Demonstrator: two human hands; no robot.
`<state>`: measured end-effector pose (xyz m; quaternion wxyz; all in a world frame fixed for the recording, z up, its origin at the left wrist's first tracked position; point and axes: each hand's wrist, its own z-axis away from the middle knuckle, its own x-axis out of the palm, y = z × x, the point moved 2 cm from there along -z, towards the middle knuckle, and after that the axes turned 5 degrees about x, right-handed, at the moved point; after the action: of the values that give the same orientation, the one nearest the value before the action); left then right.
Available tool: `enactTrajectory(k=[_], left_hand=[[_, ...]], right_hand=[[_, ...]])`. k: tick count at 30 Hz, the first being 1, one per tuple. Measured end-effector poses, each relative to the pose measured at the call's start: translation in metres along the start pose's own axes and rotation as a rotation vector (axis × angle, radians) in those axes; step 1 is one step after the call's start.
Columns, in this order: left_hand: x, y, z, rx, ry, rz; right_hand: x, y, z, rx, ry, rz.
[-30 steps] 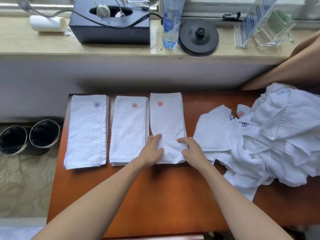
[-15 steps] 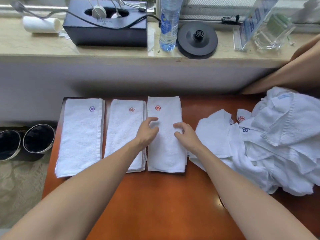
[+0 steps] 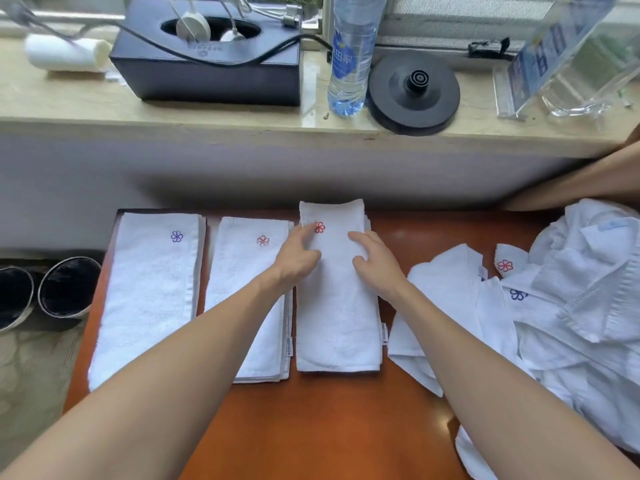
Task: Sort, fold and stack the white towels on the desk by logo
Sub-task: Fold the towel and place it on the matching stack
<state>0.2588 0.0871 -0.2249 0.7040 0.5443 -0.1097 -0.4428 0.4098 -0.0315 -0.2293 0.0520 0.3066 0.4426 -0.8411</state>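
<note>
Slid both hands from the near half to the far end of the red-logo towel (image 3: 337, 323) since half a second earlier, and nudged that towel farther, so that its far end stood past the far ends of its neighbours. Rested the left hand (image 3: 299, 256) on the far left corner, fingers loosely bent, tips touching cloth just beside the red flower logo (image 3: 319, 227); pinched nothing, as far as could be seen. Laid the right hand (image 3: 375, 261) on the far right part, fingers curled down and pressing, thumb pointing left; gripped nothing visibly.

Left the towel lying lengthwise on the desk (image 3: 329, 427), just right of the middle stack (image 3: 249, 306), with the purple-logo stack (image 3: 145, 299) farther left and the unfolded heap (image 3: 571, 306) to the right.

Judged the risks thus:
- Could have overshot the desk's far edge with more pushing, rucking the end against the wall (image 3: 311, 168).
- Could have dragged the upper layers out of line by pressing with bent fingers.
- Could not tell whether the middle stack's paler reddish logo matched, so could have missorted there.
- Could have snagged the heap's nearest flap on drawing the right hand back.
</note>
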Motion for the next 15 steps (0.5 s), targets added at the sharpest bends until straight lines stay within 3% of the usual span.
enactTrajectory(k=[3, 7, 15], left_hand=[[0.002, 0.001, 0.006, -0.002, -0.052, -0.016], [0.014, -0.007, 0.036, 0.0, 0.056, -0.107], [0.054, -0.048, 0.118, -0.017, -0.058, -0.387]], right_hand=[[0.001, 0.0, 0.002, -0.011, -0.011, -0.027], [0.01, 0.009, 0.028, 0.028, 0.031, -0.048], [0.038, 0.041, 0.121, 0.108, 0.1, 0.235]])
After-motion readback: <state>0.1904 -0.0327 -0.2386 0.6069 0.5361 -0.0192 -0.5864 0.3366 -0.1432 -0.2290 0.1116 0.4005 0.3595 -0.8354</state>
